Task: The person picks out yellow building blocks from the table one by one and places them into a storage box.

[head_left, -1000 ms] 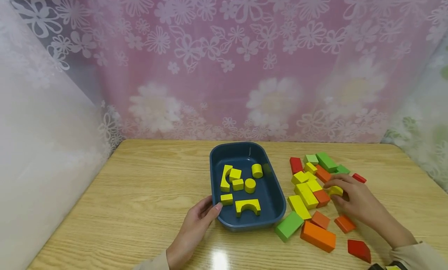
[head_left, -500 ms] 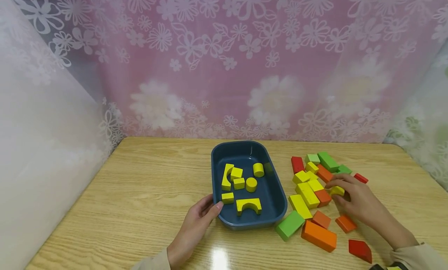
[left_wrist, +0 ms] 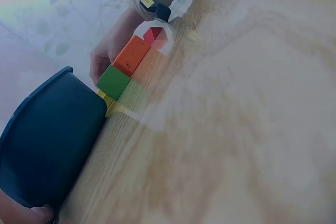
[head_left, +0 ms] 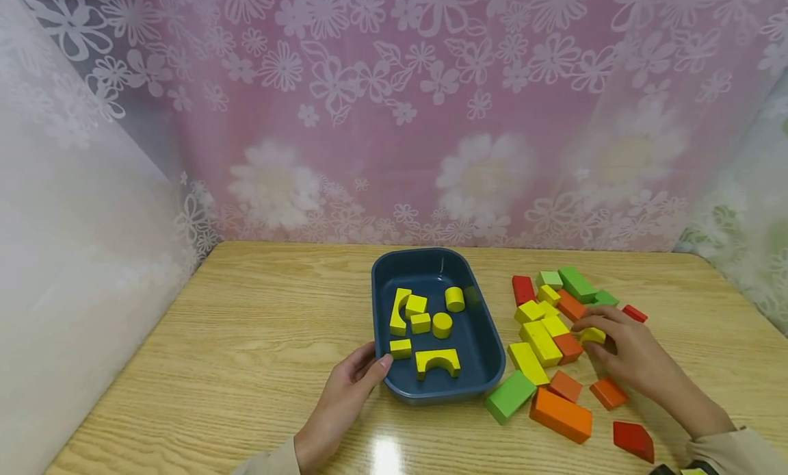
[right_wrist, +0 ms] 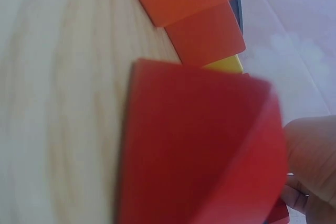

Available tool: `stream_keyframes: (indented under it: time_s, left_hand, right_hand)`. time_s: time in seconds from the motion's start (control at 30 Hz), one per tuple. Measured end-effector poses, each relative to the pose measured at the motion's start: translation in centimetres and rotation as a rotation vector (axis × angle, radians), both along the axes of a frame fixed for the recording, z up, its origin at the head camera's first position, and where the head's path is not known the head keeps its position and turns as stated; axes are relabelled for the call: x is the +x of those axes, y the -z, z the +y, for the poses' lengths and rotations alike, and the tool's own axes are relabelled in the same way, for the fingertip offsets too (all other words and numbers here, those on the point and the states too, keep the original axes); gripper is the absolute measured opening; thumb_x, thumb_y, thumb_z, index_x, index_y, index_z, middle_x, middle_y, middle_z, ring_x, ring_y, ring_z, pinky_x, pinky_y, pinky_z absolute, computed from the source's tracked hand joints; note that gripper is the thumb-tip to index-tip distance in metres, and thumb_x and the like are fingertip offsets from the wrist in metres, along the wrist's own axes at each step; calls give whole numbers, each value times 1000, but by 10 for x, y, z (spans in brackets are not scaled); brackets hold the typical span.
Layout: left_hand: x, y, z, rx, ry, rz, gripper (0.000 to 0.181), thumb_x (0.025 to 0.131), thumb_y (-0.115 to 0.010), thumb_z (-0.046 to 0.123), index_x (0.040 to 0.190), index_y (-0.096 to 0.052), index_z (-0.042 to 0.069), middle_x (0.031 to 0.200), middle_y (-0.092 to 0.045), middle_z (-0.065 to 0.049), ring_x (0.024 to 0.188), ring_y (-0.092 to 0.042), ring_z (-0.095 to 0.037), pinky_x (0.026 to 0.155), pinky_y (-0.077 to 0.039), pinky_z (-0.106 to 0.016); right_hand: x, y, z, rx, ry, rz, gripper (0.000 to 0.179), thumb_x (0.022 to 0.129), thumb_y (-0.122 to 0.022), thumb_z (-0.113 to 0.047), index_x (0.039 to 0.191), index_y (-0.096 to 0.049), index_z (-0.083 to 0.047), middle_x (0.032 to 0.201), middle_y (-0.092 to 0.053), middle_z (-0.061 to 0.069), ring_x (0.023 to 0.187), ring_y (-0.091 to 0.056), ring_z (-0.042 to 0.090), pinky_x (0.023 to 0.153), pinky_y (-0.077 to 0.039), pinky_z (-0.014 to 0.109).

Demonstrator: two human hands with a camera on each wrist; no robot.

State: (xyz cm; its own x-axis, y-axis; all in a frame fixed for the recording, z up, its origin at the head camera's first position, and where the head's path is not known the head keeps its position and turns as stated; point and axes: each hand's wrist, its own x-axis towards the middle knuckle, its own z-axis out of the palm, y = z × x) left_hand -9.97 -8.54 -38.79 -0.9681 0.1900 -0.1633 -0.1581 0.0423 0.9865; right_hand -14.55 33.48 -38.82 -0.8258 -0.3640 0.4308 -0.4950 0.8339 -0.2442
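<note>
My left hand point(head_left: 341, 403) grips the left rim of a dark blue tray point(head_left: 486, 365), thumb over the edge. Inside the tray lie several yellow blocks: two arches, including one near the front point(head_left: 438, 360), two cylinders, and small blocks such as a cube point(head_left: 416, 305). To the right, my right hand point(head_left: 631, 348) pinches a small yellow block point(head_left: 593, 335) between thumb and fingers, low over the table; part of it is hidden. In the left wrist view, the left thumb point(left_wrist: 41, 213) touches the tray's edge. The right wrist view shows part of the right hand point(right_wrist: 315, 153) behind a red block point(right_wrist: 194, 140).
Right of the tray spread several loose blocks: yellow ones point(head_left: 540, 343), a green block point(head_left: 510, 396) close to the tray's corner, a long orange block point(head_left: 560, 415), and a red one point(head_left: 633, 441) at the front. A patterned pink curtain point(head_left: 394, 153) hangs behind the wooden table point(head_left: 246, 365).
The head view has shifted very slightly. Both hands, the tray and the blocks keep their places.
</note>
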Motion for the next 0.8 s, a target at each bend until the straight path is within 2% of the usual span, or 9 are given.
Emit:
stream_keyframes:
  time_s: [0.23, 0.43, 0.53, 0.67, 0.8]
  left_hand:
    - [1, -1, -1, -3, 5, 0, 75, 97, -56, 44, 145, -32, -8, 146, -38, -26, 131, -44, -35, 104, -45, -39]
    - [1, -4, 0, -5, 7, -6, 74, 97, -56, 46, 146, -34, -5, 147, -39, -23, 132, -43, -33, 106, -43, -38]
    - [0, -5, 1, -6, 7, -15, 74, 96, -56, 46, 146, -34, -4, 147, -39, -22, 132, -43, -32, 106, -43, -38]
    - [-1, -5, 1, -10, 0, -23, 73, 96, -57, 45, 146, -34, -4, 147, -40, -22, 132, -44, -33, 105, -43, -38]
    - [-2, -6, 2, -24, -3, -22, 72, 97, -57, 43, 145, -35, -5, 146, -41, -22, 131, -45, -33, 105, -44, -40]
  right_hand:
    - [2, -1, -3, -6, 7, -21, 41, 64, -82, 11, 95, -69, -13, 97, -61, 5, 65, -40, 0, 49, -41, 18]
    - [1, -3, -6, -10, -11, 15, 44, 63, -82, 12, 97, -68, -12, 91, -62, -1, 61, -36, -1, 47, -37, 17]
    - [0, -6, -9, -14, -29, 40, 44, 62, -82, 12, 97, -68, -11, 91, -64, 1, 60, -35, -1, 47, -36, 17]
    - [-5, -16, -18, -26, -69, 93, 42, 62, -84, 10, 97, -69, -8, 90, -66, 3, 61, -43, -1, 46, -41, 17]
    - [-19, -32, -30, -23, -142, 153, 41, 62, -84, 10, 96, -69, -6, 89, -67, 4, 63, -53, 4, 49, -48, 19]
